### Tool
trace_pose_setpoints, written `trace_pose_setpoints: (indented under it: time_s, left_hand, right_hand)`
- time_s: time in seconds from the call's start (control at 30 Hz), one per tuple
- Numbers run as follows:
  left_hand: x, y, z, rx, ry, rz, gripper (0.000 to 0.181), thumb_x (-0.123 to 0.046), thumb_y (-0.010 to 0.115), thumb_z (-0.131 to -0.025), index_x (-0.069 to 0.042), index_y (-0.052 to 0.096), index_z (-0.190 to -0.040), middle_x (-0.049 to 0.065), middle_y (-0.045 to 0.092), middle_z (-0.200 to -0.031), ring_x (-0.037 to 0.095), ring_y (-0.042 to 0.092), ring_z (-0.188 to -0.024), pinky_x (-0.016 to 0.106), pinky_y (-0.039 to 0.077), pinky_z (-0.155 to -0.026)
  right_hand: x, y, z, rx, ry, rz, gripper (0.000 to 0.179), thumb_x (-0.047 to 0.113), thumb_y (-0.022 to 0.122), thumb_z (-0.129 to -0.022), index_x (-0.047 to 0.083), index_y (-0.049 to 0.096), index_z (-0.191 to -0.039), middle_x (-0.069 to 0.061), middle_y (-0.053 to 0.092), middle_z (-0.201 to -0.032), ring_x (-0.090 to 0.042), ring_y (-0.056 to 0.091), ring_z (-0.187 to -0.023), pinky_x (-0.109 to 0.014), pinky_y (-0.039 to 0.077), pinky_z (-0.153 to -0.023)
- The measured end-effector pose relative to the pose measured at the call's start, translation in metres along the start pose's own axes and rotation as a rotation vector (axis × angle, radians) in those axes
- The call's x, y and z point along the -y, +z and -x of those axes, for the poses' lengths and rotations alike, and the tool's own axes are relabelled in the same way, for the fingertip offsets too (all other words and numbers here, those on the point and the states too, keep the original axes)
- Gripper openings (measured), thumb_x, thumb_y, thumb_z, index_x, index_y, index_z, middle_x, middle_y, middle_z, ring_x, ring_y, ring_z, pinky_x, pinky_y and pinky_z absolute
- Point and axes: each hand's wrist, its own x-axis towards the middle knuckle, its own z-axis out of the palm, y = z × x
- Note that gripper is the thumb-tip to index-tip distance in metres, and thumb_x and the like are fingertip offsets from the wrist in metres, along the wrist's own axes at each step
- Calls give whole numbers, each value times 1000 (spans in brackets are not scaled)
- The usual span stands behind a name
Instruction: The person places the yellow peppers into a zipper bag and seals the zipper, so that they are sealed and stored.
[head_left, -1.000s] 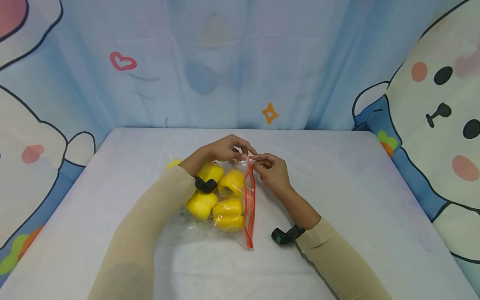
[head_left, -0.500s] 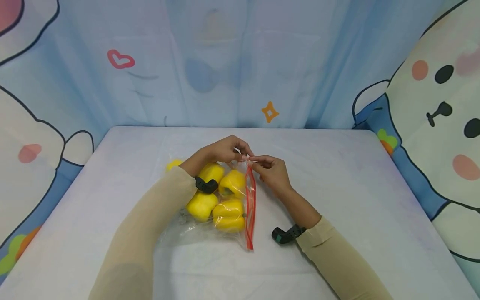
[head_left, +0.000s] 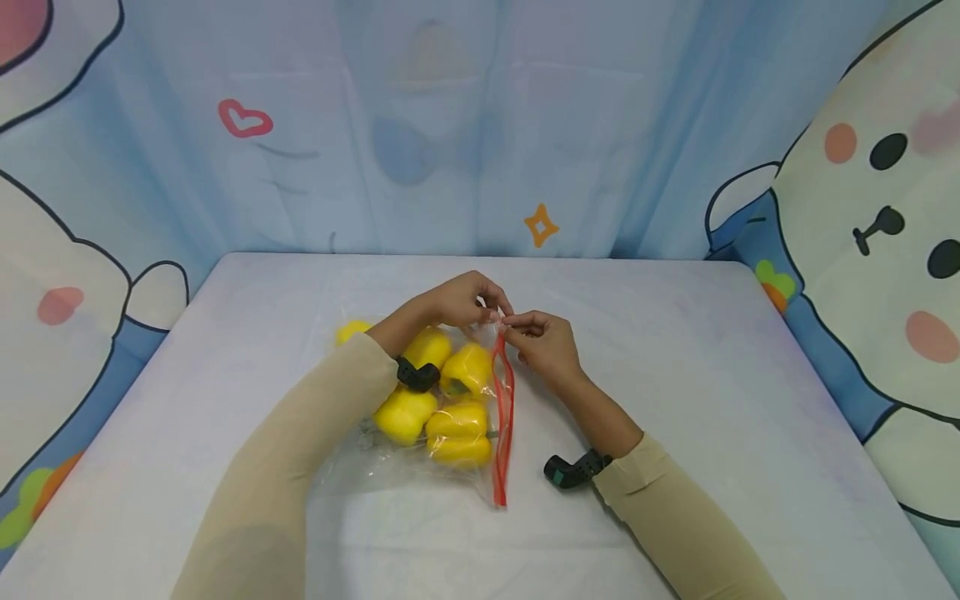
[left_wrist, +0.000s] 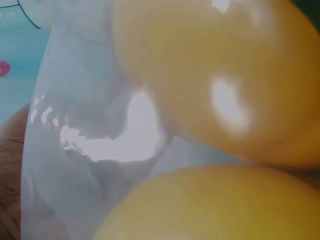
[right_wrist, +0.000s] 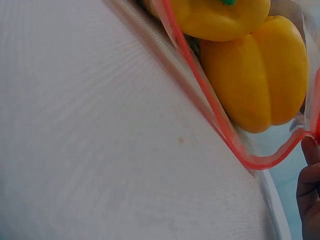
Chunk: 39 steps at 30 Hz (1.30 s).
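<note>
A clear plastic zip bag with a red zip strip (head_left: 503, 433) lies on the table, its mouth facing right. Several yellow bell peppers (head_left: 459, 433) are inside it. At the far end of the strip my left hand (head_left: 467, 300) pinches the bag's corner between thumb and fingers. Right beside it, my right hand (head_left: 547, 343) pinches the same end of the red strip. In the right wrist view the strip's two red edges stand apart, with a bell pepper (right_wrist: 255, 77) showing behind them. Shiny film and a yellow pepper (left_wrist: 215, 75) fill most of the left wrist view.
A white cloth covers the table (head_left: 675, 358), whose far edge meets a blue cartoon curtain (head_left: 420, 183). Black wrist cameras sit on both wrists; the left one (head_left: 417, 375) hangs over the peppers, and the right one (head_left: 573, 469) is near the cloth.
My left hand and the bag with its peppers have shifted slightly to the right. Both hands keep their pinch at the far corner, and the right hand has hardly moved.
</note>
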Motion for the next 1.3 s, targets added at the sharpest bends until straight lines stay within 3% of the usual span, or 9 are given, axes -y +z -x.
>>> trace_pose_setpoints:
  time_s: [0.17, 0.43, 0.6, 0.8, 0.97, 1.3]
  left_hand:
    - [-4, 2, 1, -77, -40, -33, 26, 3, 55, -92, -10, 76, -99, 7, 65, -84, 16, 54, -62, 24, 52, -54]
    - [-8, 2, 5, -162, -84, -75, 23, 0, 56, -95, -7, 74, -107, 10, 64, -87, 14, 41, -54, 21, 44, -54]
    - [-8, -1, 8, -220, -131, -93, 23, -1, 55, -97, -9, 74, -108, 11, 65, -92, 16, 47, -59, 22, 49, -56]
    - [-7, -9, 12, -275, -196, -71, 23, -2, 53, -98, -9, 73, -109, 10, 64, -103, 22, 56, -76, 26, 56, -62]
    - [-7, -12, 13, -298, -211, -50, 23, -3, 52, -99, -10, 72, -108, 10, 62, -107, 23, 57, -86, 27, 58, -65]
    - [-11, -14, 12, -276, -174, -25, 22, -4, 52, -99, -12, 72, -107, 11, 61, -103, 22, 55, -78, 28, 58, -65]
  right_hand:
    - [1, 0, -1, 25, 27, 1, 29, 17, 73, -89, -4, 69, -109, 10, 70, -82, -8, 52, -59, -20, 45, -51]
    - [4, 2, 5, 62, 66, 52, 29, 16, 73, -88, -5, 69, -107, 7, 70, -80, -11, 53, -58, -23, 49, -56]
    - [6, 3, 11, 114, 58, 67, 25, 14, 72, -88, -5, 70, -104, 3, 71, -80, -13, 54, -59, -25, 52, -59]
    - [8, 5, 18, 174, 89, 125, 21, 16, 74, -88, 0, 72, -101, 3, 71, -80, -14, 54, -61, -25, 50, -57]
    - [10, 4, 29, 203, 115, 202, 19, 18, 74, -87, 3, 73, -99, -1, 70, -82, -17, 54, -61, -25, 50, -57]
    - [15, -1, 50, 236, 134, 256, 23, 24, 77, -86, 5, 73, -98, -7, 72, -88, -19, 60, -65, -29, 57, -63]
